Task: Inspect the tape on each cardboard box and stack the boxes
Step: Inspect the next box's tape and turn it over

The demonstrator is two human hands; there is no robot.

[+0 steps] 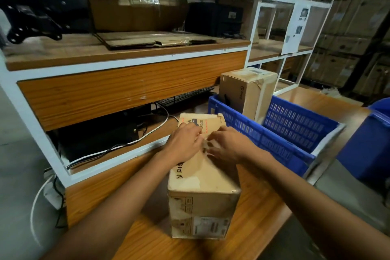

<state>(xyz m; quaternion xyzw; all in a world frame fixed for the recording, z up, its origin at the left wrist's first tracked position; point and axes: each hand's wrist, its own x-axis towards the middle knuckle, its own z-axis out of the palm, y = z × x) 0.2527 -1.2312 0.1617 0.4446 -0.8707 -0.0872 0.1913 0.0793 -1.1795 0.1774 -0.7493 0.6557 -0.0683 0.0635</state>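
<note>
The big white-framed shelf rack [126, 74] is filling the upper left of the frame, and below it the wooden tabletop [261, 213] is running down to the lower centre. At right of centre a blue crate [274, 139] is sitting on that tabletop, and a second box [247, 91] is standing upright inside its far end, waiting its turn.

Dead centre, the cardboard box [202, 196] is lying lengthwise on the tabletop, just beside the crate's near wall, one end facing the camera. This looks like the inspection step, not the stacking.

Both hands are working on the top face, toward its far end. The left hand [183, 143] is coming in from the lower left, the right hand [230, 145] from the lower right. Both have their fingers curled, fingertips meeting and pinching at the tape [205, 146] on the top seam; it seems to be lifting a little there, though the fingers are hiding much of it.

Judging from this, the next move is calling for pressing that tape flat and checking the rest of the seam. Then it calls for gripping the box by its sides to set it down as the base of the stack, because no stack is showing yet.
</note>
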